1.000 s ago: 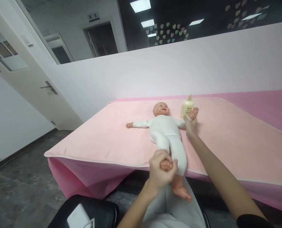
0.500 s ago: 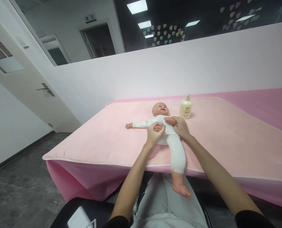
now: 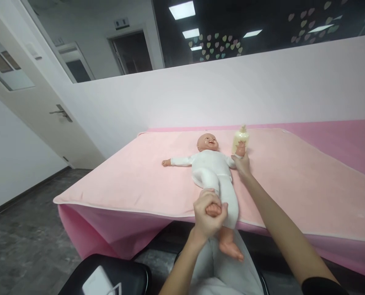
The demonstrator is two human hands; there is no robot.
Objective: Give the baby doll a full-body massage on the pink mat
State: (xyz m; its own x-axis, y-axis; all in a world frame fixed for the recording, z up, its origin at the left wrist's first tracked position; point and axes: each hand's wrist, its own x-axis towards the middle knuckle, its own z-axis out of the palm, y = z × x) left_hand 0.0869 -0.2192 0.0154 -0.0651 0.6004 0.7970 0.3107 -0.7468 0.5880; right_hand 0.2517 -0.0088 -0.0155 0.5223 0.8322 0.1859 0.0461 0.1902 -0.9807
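Note:
A baby doll (image 3: pixel 211 162) in a white cloth suit lies on its back on the pink blanket (image 3: pixel 133 176), head toward the wall. My left hand (image 3: pixel 208 213) is wrapped around one of its feet, low over the blanket's near edge; the toes poke out of my grip. At the doll's other side, my right hand (image 3: pixel 242 164) grips its arm near the wrist, with the doll's hand upright in front of the lotion bottle (image 3: pixel 243 134). The doll's other arm stretches out to the left. Its second leg hangs past the table edge over my lap.
A pink cloth (image 3: pixel 109 233) drapes down the table's front. On a black chair (image 3: pixel 133 272) at lower left lies a white device (image 3: pixel 97 282) with a cable. A white wall (image 3: pixel 182 98) with a dark window stands behind the table, and a door (image 3: pixel 44 102) is at left.
My left hand has drawn the doll's foot down toward me, straightening that leg. My right hand has swung the doll's arm from across its chest outward to the right.

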